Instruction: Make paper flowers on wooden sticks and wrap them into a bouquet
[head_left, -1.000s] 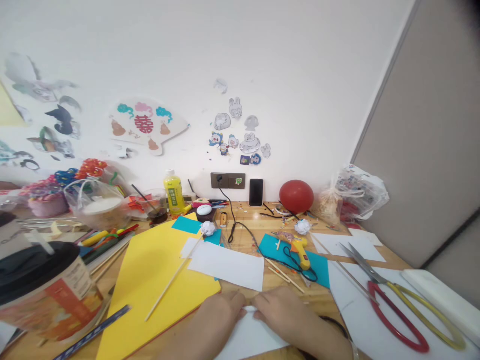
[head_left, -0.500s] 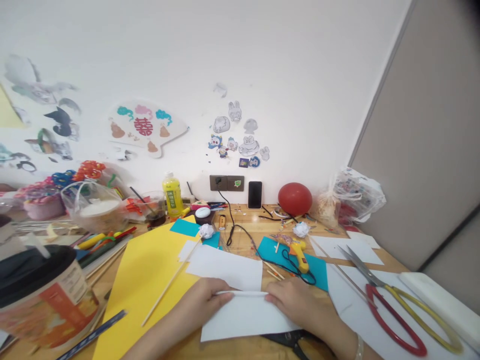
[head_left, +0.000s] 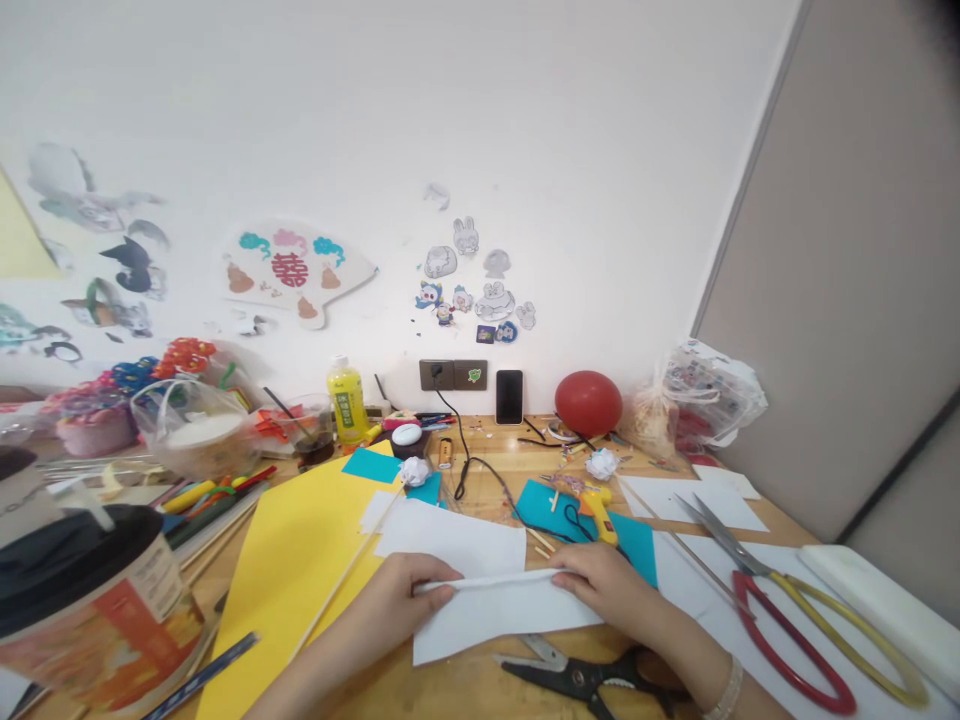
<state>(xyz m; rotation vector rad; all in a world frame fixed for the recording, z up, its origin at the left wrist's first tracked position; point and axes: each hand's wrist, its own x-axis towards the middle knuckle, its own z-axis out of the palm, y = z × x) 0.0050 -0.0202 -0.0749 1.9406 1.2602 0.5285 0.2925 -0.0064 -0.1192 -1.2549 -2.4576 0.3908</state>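
Note:
My left hand (head_left: pixel 420 595) pinches the left end of the folded upper edge of a white sheet (head_left: pixel 499 612). At the other end of that fold, my right hand (head_left: pixel 592 580) grips the paper between thumb and fingers. The sheet hangs tilted towards me, with a narrow strip folded along its top. Below my right hand lie black-handled scissors (head_left: pixel 577 678), partly hidden by my right forearm. Beyond the held sheet, another white sheet (head_left: pixel 457 535) overlaps yellow card (head_left: pixel 300 540). A thin stick (head_left: pixel 341 580) with a crumpled white paper ball (head_left: pixel 415 471) rests on the yellow card.
A yellow glue gun (head_left: pixel 600 512) lies on teal paper (head_left: pixel 637 545). Large scissors (head_left: pixel 757 570) with red and yellow handles rest at right. A lidded cup (head_left: pixel 97 610) stands at left. Near the wall are a yellow bottle (head_left: pixel 346 402), phone (head_left: pixel 509 397) and red balloon (head_left: pixel 589 402).
My right hand has moved right and slightly up, and my left hand slightly left, so they are farther apart on the fold. The sheet's lower edge has risen, showing more of the black-handled scissors.

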